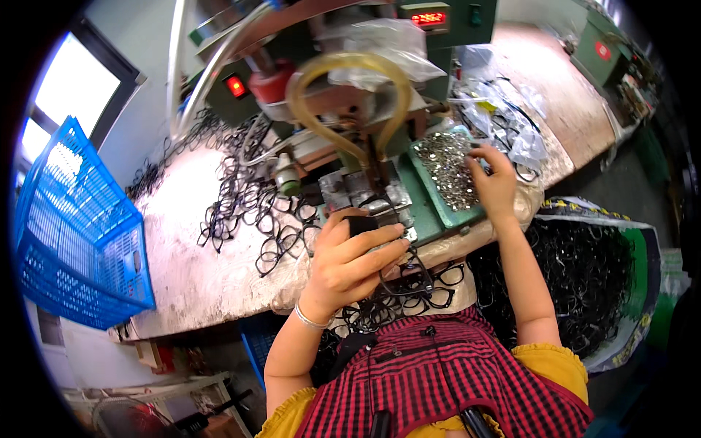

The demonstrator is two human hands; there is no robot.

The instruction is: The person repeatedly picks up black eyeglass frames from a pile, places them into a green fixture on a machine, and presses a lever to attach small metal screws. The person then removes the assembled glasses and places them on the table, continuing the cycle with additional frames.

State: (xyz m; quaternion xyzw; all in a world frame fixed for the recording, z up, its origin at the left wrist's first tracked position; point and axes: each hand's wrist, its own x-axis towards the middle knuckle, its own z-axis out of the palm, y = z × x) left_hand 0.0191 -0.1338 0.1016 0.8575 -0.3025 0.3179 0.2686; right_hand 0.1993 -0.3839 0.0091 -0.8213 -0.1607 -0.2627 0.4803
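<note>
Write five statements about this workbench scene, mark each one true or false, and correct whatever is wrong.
1. The left hand holds a black eyeglass frame. True.
2. The blue crate is at the right edge of the picture. False: it is at the left.
3. The right hand is at the green tray of small metal parts. True.
4. The apron is plain white. False: it is checked in red and black.
5. The display near the top of the picture glows red. True.
</note>
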